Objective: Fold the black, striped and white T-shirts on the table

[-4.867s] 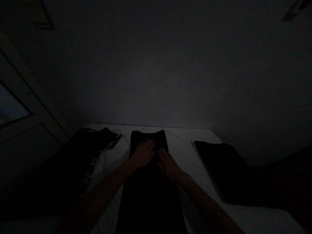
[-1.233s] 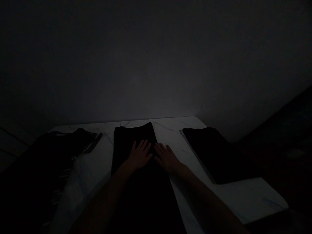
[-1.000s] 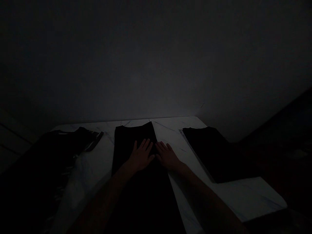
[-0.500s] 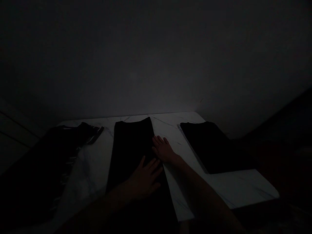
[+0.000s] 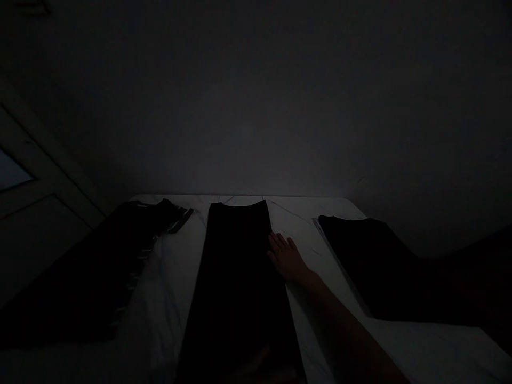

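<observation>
A long black folded cloth (image 5: 238, 277) lies flat down the middle of a white marbled table (image 5: 172, 282). My right hand (image 5: 288, 261) rests on its right edge, palm down with fingers stretched out. Low in the picture, my left hand (image 5: 260, 368) is a dark, blurred shape over the near part of the cloth; its fingers cannot be made out. To the left lies a dark garment (image 5: 92, 272) with white marks along its edge. Another dark folded garment (image 5: 384, 272) lies at the right.
A plain wall (image 5: 244, 106) rises behind the table. At the far left stands a panelled door (image 5: 36, 197) with a lighter pane. The whole scene is very dim.
My left hand has moved down toward the near end of the cloth. My right hand stays at the cloth's right edge. The view has shifted, showing more of the door.
</observation>
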